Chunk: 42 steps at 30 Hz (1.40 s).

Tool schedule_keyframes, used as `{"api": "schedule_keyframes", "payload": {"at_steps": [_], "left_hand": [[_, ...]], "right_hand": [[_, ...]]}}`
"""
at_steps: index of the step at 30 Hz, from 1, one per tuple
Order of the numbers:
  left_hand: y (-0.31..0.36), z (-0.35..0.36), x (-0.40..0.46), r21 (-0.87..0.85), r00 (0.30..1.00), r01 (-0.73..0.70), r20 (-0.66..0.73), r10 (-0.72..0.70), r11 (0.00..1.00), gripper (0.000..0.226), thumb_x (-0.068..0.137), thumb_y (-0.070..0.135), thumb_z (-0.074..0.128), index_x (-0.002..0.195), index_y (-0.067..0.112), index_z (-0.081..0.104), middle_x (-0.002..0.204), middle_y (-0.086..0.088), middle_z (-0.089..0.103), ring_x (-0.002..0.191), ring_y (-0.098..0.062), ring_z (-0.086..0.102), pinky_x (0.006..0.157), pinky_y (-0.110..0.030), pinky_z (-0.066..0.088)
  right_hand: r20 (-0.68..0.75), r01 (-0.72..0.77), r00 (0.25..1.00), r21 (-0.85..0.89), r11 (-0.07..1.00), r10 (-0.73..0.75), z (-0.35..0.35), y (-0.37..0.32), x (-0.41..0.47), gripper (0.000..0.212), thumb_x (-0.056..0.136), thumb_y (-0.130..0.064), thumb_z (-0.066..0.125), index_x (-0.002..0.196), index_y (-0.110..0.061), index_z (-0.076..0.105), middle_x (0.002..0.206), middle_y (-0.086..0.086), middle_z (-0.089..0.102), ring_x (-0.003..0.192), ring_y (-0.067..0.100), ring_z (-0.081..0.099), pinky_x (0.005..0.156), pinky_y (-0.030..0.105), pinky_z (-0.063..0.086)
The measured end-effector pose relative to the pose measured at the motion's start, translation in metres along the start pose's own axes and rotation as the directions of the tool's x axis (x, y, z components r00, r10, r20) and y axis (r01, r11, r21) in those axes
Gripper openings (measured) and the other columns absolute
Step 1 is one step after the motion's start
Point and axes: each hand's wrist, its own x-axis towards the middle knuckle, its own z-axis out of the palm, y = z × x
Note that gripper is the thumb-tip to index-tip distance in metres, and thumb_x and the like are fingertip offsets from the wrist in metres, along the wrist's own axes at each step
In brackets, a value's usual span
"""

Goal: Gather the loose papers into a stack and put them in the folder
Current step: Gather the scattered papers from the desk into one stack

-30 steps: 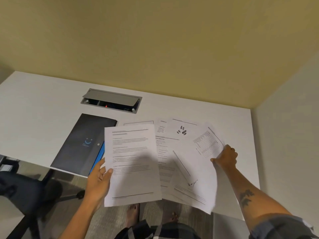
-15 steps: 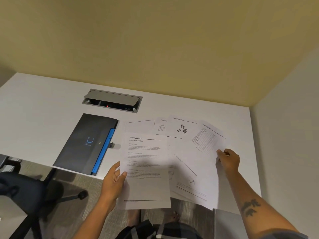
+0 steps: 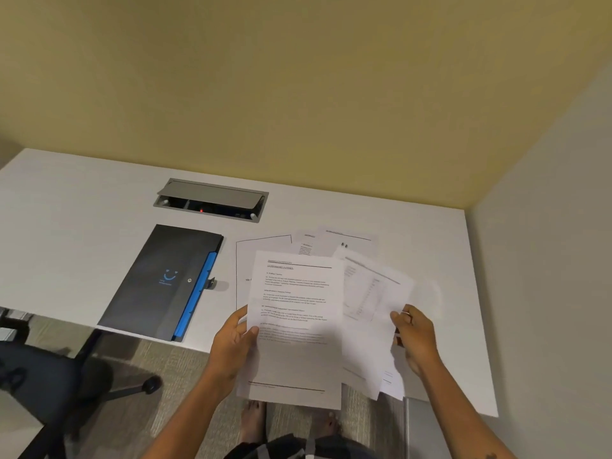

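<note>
Compared with a second ago: right-hand sheets (image 3: 371, 313) lifted off the counter (image 3: 82, 226) and swung in toward the text sheet (image 3: 294, 326); now overlapping behind its right edge. Text sheet shifted right, away from the folder (image 3: 165, 279).

Left hand (image 3: 231, 346): fingers closed on the text sheet's left edge, thumb on top. Right hand (image 3: 414, 336): fingers pinched on the right edge of the tilted, motion-blurred sheets; count cannot be told.

Remaining on the counter, right of the folder: bordered sheet (image 3: 261, 250) just beside it, partly covered by the text sheet; two further sheets (image 3: 331, 240) beyond that, overlapping, partly hidden.

Folder: flat, flap shut, blue tabbed edge facing the papers, near corner overhanging the counter edge. Untouched.

Judgement: merging of the two held lots under way; stack not yet squared. Gathering roughly half done. Still to pick up: the sheets right of the folder. Folder yet to be opened. Risk: loose, fanned right-hand sheets slipping during the merge.
</note>
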Motion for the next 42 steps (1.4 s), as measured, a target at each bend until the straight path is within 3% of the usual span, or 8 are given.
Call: {"api": "schedule_keyframes", "payload": {"at_steps": [6,13,20,23,31,35,39,42], "left_hand": [[-0.016,0.007,0.007,0.049,0.999,-0.006,0.042,0.004,0.999,0.020,0.100,0.044,0.059,0.115,0.057,0.056,0.121,0.018,0.068,0.107,-0.016,0.068,0.075,-0.029,0.058],[-0.024,0.002,0.020,0.255,0.996,0.014,0.079,-0.035,0.967,0.041,0.105,0.029,0.055,0.146,0.026,0.053,0.146,0.000,0.058,0.131,-0.027,0.056,0.108,-0.044,0.050],[-0.014,-0.024,0.049,0.228,0.970,0.105,0.191,-0.150,0.968,0.013,0.100,0.041,0.062,0.107,0.031,0.062,0.123,0.001,0.068,0.104,-0.018,0.064,0.081,-0.033,0.053],[-0.013,-0.036,0.062,0.141,0.947,0.183,0.239,-0.212,0.973,0.023,0.092,0.047,0.072,0.104,0.029,0.067,0.106,-0.001,0.077,0.097,-0.023,0.072,0.067,-0.031,0.058],[-0.022,-0.053,0.100,0.173,0.910,0.214,0.321,-0.261,0.961,0.029,0.090,0.042,0.077,0.113,0.025,0.071,0.105,-0.001,0.081,0.103,-0.029,0.075,0.087,-0.046,0.063],[-0.030,-0.058,0.109,0.211,0.939,0.118,0.294,-0.178,0.970,0.020,0.093,0.036,0.074,0.111,0.026,0.071,0.099,0.005,0.082,0.097,-0.021,0.077,0.077,-0.033,0.065],[-0.031,-0.061,0.115,0.221,0.980,0.077,0.162,-0.115,0.972,0.009,0.098,0.036,0.067,0.106,0.034,0.065,0.102,0.006,0.077,0.090,-0.018,0.074,0.063,-0.024,0.058],[-0.033,-0.063,0.118,0.207,0.991,0.086,0.079,-0.105,0.975,0.006,0.098,0.038,0.066,0.102,0.037,0.062,0.101,0.008,0.074,0.088,-0.019,0.071,0.063,-0.028,0.055]], "right_hand": [[0.154,0.001,0.988,-0.046,0.999,0.006,0.020,0.004,-0.018,0.025,0.102,-0.008,0.070,0.089,0.010,0.058,0.072,0.007,0.048,0.066,0.021,0.039,0.055,0.025,0.032],[0.181,-0.044,0.982,-0.022,0.999,0.047,0.051,0.004,-0.043,0.022,0.102,-0.008,0.071,0.108,0.012,0.066,0.076,0.007,0.055,0.072,0.022,0.048,0.061,0.030,0.043],[0.222,-0.078,0.973,0.053,0.996,0.064,0.089,-0.014,-0.060,0.012,0.100,-0.020,0.076,0.104,-0.010,0.082,0.067,-0.002,0.067,0.053,0.009,0.056,0.045,0.020,0.043],[0.221,-0.081,0.973,0.061,0.995,0.065,0.105,-0.019,-0.063,0.013,0.100,-0.023,0.077,0.106,-0.013,0.082,0.068,-0.004,0.071,0.053,0.007,0.059,0.045,0.020,0.045],[0.184,-0.125,0.976,0.036,0.991,0.117,0.142,-0.022,-0.071,0.026,0.106,-0.010,0.057,0.103,-0.015,0.083,0.094,0.022,0.079,0.059,0.007,0.063,0.046,0.019,0.048],[0.210,-0.160,0.967,0.077,0.984,0.141,0.149,-0.018,-0.074,0.028,0.107,-0.034,0.064,0.105,-0.013,0.083,0.103,0.026,0.079,0.070,0.020,0.073,0.057,0.029,0.062],[-0.169,-0.220,0.966,-0.138,0.966,0.196,0.140,0.002,-0.064,0.042,0.100,-0.049,0.069,0.092,-0.009,0.080,0.087,0.015,0.080,0.088,0.038,0.080,0.078,0.046,0.068],[-0.567,-0.480,0.799,-0.400,0.781,0.201,0.110,0.023,-0.054,0.052,0.083,-0.059,0.079,0.102,-0.011,0.072,0.109,0.013,0.066,0.115,0.037,0.064,0.097,0.048,0.053]]}}
